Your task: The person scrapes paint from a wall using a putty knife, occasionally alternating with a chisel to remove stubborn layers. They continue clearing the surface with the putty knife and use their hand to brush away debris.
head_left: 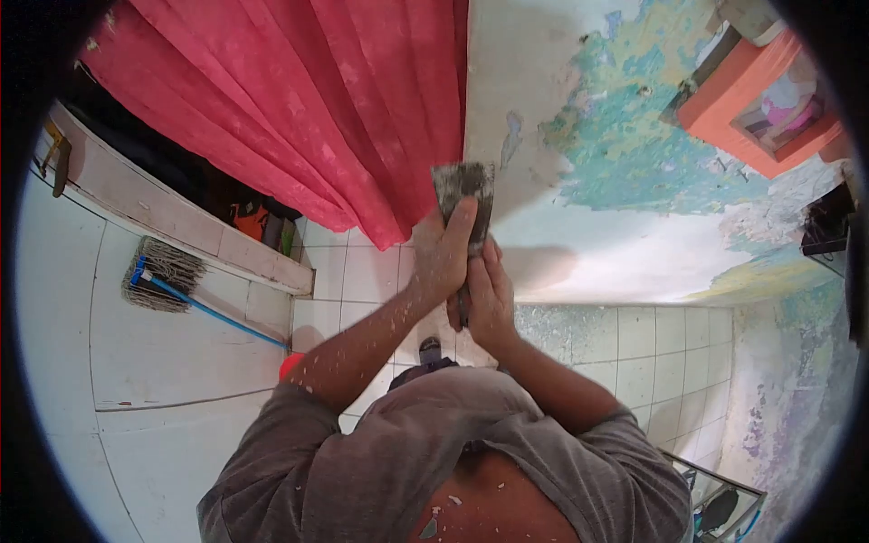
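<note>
Both hands close on a putty knife (466,195), its worn blade directed away from the torso: the left hand (442,258) grasps it with the thumb laid on the blade, while the right hand (490,297) grips beside the handle, although the overlapping fingers partly obscure the exact hold. The tool lies between the red curtain (362,109) and the wall (625,154), whose paint is peeling. Pale flecks dot the left forearm; a string mop (165,273) with a blue handle lies farther left.
</note>
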Demonstrator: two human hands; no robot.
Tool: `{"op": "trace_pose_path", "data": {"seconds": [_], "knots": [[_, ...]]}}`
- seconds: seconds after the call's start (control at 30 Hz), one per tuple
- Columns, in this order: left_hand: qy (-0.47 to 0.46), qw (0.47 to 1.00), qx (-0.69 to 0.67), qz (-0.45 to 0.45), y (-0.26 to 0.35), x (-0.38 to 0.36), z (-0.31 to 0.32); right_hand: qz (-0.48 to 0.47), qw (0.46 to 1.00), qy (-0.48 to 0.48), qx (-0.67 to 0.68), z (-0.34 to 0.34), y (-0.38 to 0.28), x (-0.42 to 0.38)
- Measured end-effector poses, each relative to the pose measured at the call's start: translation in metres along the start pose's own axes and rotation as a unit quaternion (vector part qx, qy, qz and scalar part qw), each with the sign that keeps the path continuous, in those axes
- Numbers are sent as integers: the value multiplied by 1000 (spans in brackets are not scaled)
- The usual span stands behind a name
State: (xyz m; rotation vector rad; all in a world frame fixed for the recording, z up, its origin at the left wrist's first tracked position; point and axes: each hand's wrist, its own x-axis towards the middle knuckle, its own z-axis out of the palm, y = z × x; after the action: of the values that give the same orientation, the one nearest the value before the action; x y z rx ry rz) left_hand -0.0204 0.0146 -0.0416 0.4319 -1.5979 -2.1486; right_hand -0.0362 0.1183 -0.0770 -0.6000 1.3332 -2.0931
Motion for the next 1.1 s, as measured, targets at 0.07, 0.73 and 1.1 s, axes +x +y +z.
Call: {"op": "trace_pose_path", "data": {"seconds": [0.07, 0.73, 1.1], "knots": [[8, 997, 70, 13, 8, 7, -1, 0, 1000, -25, 5, -2, 1, -1], [-26, 997, 55, 57, 44, 13, 8, -48, 992, 42, -106, 15, -20, 9], [-73, 997, 27, 4, 33, 0, 4, 8, 999, 26, 37, 11, -19, -25]]}}
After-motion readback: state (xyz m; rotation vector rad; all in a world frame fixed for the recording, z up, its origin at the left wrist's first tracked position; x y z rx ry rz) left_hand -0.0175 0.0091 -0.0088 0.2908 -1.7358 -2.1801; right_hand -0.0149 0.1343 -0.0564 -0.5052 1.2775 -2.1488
